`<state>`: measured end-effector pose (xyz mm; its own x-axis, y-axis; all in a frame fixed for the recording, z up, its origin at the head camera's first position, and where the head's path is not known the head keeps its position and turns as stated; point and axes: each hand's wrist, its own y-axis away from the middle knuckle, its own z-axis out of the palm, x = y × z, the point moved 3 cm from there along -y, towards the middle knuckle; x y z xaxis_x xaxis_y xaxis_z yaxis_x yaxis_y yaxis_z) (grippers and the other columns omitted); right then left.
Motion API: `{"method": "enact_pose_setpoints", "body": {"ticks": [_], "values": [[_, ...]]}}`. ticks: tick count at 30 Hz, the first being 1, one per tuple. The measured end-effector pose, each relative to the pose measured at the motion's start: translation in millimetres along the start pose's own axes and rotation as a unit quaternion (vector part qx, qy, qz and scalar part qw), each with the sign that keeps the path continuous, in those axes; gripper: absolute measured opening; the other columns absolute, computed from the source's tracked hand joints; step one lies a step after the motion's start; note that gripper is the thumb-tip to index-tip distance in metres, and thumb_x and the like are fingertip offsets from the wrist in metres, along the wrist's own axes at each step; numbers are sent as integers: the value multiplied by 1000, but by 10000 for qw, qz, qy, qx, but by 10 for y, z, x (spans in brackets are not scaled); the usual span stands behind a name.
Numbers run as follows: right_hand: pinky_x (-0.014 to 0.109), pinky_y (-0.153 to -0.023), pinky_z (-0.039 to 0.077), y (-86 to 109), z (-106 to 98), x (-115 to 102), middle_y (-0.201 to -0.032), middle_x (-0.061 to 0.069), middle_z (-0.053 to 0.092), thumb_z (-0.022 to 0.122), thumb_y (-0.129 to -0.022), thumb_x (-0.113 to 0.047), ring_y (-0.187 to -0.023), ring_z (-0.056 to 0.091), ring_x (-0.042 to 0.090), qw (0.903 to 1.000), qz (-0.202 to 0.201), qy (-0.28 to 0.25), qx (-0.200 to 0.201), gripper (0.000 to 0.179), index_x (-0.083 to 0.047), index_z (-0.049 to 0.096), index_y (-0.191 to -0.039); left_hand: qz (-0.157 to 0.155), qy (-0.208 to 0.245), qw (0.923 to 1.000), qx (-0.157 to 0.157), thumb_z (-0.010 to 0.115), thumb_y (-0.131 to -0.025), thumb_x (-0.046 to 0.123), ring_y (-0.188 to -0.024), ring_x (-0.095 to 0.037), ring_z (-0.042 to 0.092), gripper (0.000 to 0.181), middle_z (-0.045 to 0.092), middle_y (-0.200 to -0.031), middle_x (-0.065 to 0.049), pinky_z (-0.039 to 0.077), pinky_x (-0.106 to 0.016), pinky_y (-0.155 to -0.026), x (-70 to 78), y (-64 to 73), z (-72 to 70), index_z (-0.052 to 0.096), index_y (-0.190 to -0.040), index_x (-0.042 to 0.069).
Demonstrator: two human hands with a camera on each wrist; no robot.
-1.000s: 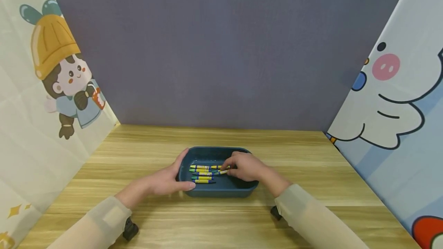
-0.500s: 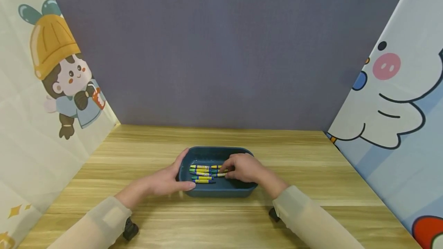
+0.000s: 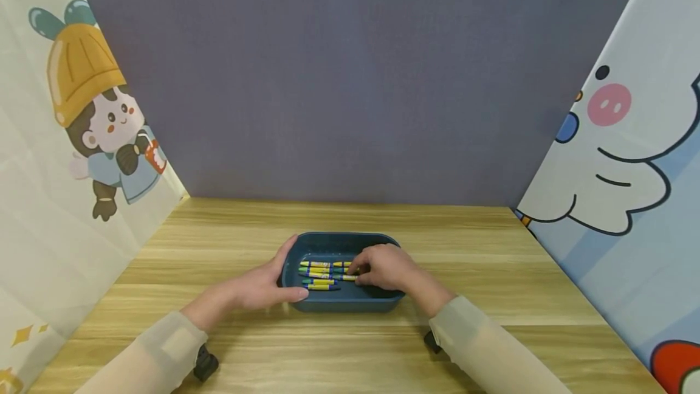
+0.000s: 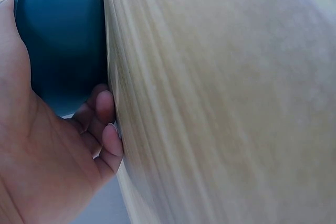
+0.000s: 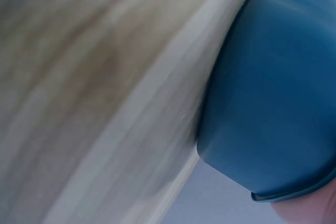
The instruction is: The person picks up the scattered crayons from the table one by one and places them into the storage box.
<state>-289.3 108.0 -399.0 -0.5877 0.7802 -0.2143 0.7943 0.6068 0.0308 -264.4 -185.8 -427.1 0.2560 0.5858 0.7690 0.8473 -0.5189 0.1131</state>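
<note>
A dark blue rectangular tray [image 3: 350, 305] with rounded corners stands on the table. My left hand [image 3: 259, 284] grips its left end, the thumb over the front rim. In the left wrist view, curled fingertips [image 4: 107, 103] sit low by the tray wall. Several yellow-wrapped crayons [image 3: 320, 281] lie side by side in the tray, with a second row begun to their right. My right hand [image 3: 389, 267] reaches in over the right side and pinches the right end of a green-tipped crayon [image 3: 346, 278] in that second row. The right wrist view shows only the tray's outer wall [image 5: 273, 87] and a bit of hand.
The tray rests on a wood-grain table [image 3: 350, 351]. A grey upright panel [image 3: 350, 78] closes off the back. Cartoon-printed cloths stand at the left [image 3: 49, 157] and right [image 3: 656, 187]. Black wrist devices [image 3: 205, 363] show under the cuffs.
The crayon in my right hand has moved down from a tilt to lie flat, level with the second row. My right hand has shifted slightly. The left hand and tray stay in place.
</note>
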Motion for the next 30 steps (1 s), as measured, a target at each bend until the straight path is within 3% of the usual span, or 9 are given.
{"method": "enact_pose_setpoints", "body": {"ticks": [20, 30], "values": [[35, -78, 53, -8, 16, 29, -95, -15, 71, 85, -99, -31, -83, 62, 4, 9998, 71, -106, 127, 19, -34, 85, -117, 63, -10, 10000, 2, 79, -99, 54, -147, -42, 50, 124, 35, -171, -33, 37, -63, -122, 17, -19, 3, -14, -176, 24], [38, -81, 57, -28, -17, 50, -98, -13, 76, 84, -100, -28, -87, 67, 7, 9969, 88, -735, 260, 21, -29, 84, -121, 79, -72, 9999, 8, 80, -99, 54, -143, -40, 54, 126, 36, -170, -34, 39, -63, -121, 38, -14, -16, -14, -176, 22]]}}
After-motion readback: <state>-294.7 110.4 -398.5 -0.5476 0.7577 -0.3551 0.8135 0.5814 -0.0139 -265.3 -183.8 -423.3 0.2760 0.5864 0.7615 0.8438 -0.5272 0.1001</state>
